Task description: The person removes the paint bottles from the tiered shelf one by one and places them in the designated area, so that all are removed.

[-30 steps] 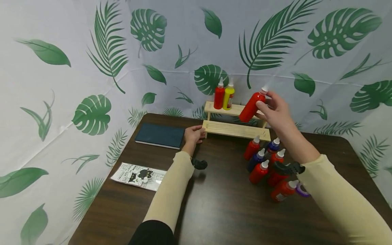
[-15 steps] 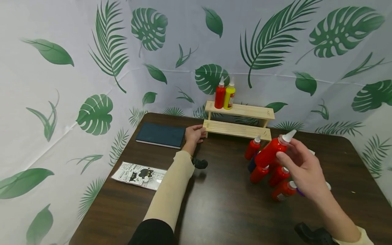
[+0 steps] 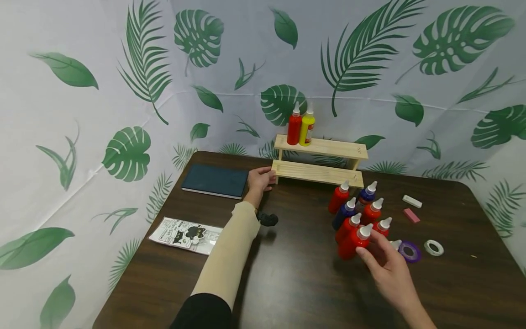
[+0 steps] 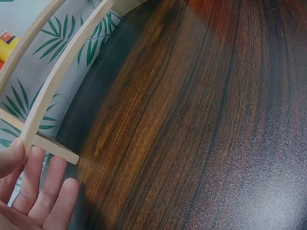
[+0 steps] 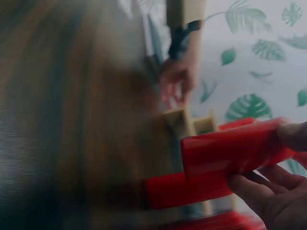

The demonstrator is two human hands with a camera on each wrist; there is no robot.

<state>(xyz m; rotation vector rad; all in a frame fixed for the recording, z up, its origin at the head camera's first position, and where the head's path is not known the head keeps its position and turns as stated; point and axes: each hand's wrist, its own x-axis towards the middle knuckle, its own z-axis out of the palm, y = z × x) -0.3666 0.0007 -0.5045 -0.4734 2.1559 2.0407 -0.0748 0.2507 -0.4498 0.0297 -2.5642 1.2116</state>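
Right grip (image 3: 388, 270) holds a red bottle (image 3: 348, 246) at its left, axis slanting, nozzle (image 3: 365, 230) up-right; left grip (image 3: 259, 180) pinches the wooden shelf (image 3: 318, 173).

Red bottle (image 3: 348, 246) — tilted (white-tipped)

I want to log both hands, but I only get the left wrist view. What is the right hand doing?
Observer: The right hand holds a red bottle.
Operator: Where is that bottle, relative to the wooden shelf?
Observer: Off it, at the near side of a cluster of red and dark blue bottles.
Operator: And what lies just left of the left hand?
Observer: A dark blue notebook, flat on the table.
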